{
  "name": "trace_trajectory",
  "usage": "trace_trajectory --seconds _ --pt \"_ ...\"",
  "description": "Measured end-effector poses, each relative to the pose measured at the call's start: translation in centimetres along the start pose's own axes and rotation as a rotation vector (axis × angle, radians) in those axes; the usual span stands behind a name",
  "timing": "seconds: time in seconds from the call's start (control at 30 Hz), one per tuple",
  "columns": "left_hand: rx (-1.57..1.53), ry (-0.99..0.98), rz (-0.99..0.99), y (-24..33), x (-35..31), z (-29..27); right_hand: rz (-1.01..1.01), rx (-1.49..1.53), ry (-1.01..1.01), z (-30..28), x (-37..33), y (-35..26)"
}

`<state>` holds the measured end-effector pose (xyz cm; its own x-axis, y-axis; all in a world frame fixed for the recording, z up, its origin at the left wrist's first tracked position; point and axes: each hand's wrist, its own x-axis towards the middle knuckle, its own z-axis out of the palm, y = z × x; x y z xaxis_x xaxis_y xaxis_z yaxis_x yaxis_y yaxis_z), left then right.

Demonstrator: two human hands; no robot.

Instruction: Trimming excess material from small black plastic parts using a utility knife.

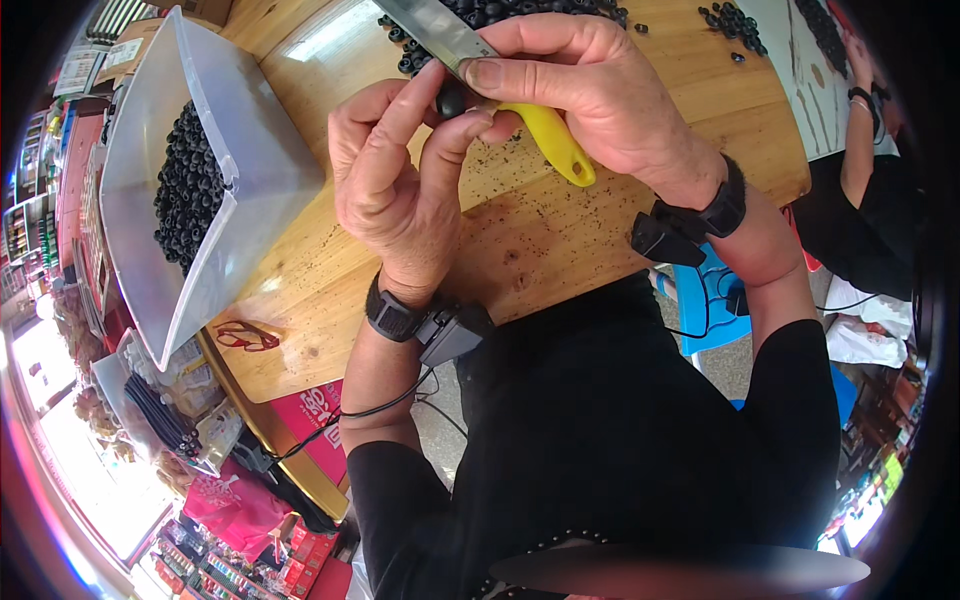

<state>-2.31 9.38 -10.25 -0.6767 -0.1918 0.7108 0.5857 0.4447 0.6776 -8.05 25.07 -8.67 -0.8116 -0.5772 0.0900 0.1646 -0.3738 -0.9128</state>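
Note:
My right hand [625, 115] grips a knife [548, 142] with a yellow handle, the thumb and fingers closed on the base of its wide metal blade. That blade points up and to the left. Between the thumb and fingertips of my left hand [395, 195] is a small, glossy black rounded piece [451, 98], held against or very near the blade's lower end; exact contact is hidden by the fingers. Beyond my hands lies a pile of similar black pieces [490, 12], partly covered by the blade and right hand.
A translucent plastic bin [265, 190] at the left holds many black pieces [190, 195]. Dark crumbs dot the wooden table [540, 240]. Glasses [247, 337] lie near its left front edge. Cables run from both wristbands. Another person's arm [857, 165] reaches over a white table at the right.

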Motion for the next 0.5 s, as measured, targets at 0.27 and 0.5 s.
trace_trajectory --seconds 0.27,0.5 --pt "-0.117 0.032 -0.079 -0.2 0.0 -0.7 -0.034 -0.156 -0.002 0.5 -0.5 0.1" --pt "0.013 0.028 0.011 -0.1 -0.4 0.3 -0.072 -0.160 0.012 0.4 -0.2 0.3"
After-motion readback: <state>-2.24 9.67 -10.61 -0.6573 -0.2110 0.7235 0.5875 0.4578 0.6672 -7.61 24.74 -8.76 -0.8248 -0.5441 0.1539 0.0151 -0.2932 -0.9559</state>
